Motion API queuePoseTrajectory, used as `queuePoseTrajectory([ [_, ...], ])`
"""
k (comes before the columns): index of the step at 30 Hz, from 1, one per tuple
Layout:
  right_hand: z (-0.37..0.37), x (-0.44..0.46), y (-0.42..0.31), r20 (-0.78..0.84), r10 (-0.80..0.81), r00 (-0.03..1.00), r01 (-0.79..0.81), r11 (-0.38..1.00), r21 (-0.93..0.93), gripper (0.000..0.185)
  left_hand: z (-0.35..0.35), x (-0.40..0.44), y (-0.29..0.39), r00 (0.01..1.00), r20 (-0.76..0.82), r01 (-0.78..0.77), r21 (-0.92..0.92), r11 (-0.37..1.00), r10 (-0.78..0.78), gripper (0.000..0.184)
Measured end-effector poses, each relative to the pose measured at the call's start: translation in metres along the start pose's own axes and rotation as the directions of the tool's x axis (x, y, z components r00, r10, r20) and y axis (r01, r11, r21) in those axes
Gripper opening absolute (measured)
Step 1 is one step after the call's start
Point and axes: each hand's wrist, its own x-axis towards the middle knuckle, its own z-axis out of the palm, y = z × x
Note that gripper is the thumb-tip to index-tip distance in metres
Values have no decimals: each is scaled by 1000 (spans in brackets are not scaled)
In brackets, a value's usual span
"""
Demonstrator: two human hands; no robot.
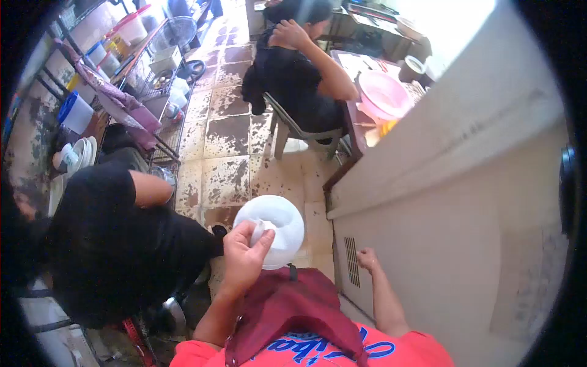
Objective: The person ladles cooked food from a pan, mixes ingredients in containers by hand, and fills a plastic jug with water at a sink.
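My left hand pinches a round white disc by a small white piece near its middle, thumb in front. Lid or plate, I cannot tell which. It is tilted in front of the maroon apron on my body. Off to the right, my right hand is curled into a loose fist beside a slotted vent in a beige panel. Nothing shows in that fist.
A person in black is close on my left. Further ahead, another person sits on a chair at a table with a pink basin. Wire shelves line the left. The beige partition bounds my right. Tiled floor runs between.
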Motion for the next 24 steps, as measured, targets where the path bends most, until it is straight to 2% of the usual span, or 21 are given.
queuePoseTrajectory([
  [2, 2, 31, -55, 70, -20, 997, 13, 996, 90, 21, -16, 47, -1, 996, -83, -25, -5, 1000, 24, 10],
  [5, 7, 44, -122, 145, 63, 988, -62, 998, -7, 19, -36, 113, 6, 981, -188, -48, -20, 999, 44, 10],
  [7, 41, 94, -73, 251, 87, 964, -89, 996, -6, 17, -50, 160, 16, 968, -247, -45, -28, 999, 37, 9],
  [9, 47, 83, -82, 317, 195, 928, -224, 973, 58, 19, -62, 211, 23, 952, -302, -67, -25, 997, 56, 8],
  [10, 49, 83, -85, 265, 100, 959, -53, 982, -181, 27, -69, 236, 27, 944, -322, -83, -15, 996, 74, 8],
  [11, 51, 83, -89, 210, 5, 978, 87, 900, -427, 37, -76, 261, 31, 924, -374, -97, -45, 994, 73, 7],
  [12, 52, 92, -104, 182, -16, 983, 113, 835, -539, 37, -85, 287, 34, 903, -422, -116, -65, 991, 78, 6],
  [14, 46, 130, -164, 187, -16, 982, 121, 815, -567, 35, -103, 337, 38, 854, -508, -217, -151, 965, 113, 6],
  [16, 30, 190, -259, 206, -73, 976, 162, 873, -461, 34, -119, 373, 51, 831, -545, -255, -195, 947, 111, 6],
  [18, 1, 234, -394, 137, -331, 934, 358, 845, -398, 34, -126, 419, 71, 767, -626, -334, -202, 921, 141, 7],
  [19, -22, 241, -470, 84, -506, 858, 492, 766, -414, 34, -134, 436, 79, 753, -640, -341, -180, 922, 154, 7],
  [20, -48, 244, -550, 24, -688, 726, 608, 625, -489, 34, -145, 458, 90, 740, -650, -359, -161, 919, 175, 6],
  [21, -76, 240, -625, -19, -837, 547, 642, 434, -632, 34, -153, 483, 101, 728, -655, -387, -147, 910, 204, 6],
  [22, -105, 231, -690, -30, -935, 352, 542, 230, -808, 34, -159, 506, 115, 706, -688, -374, -157, 914, 171, 5],
  [23, -131, 222, -743, -9, -983, 186, 312, 68, -948, 34, -170, 529, 122, 682, -706, -389, -131, 912, 190, 4],
  [24, -153, 213, -783, 41, -996, 77, 28, -39, -999, 34, -181, 553, 129, 665, -722, -396, -125, 910, 190, 4],
])
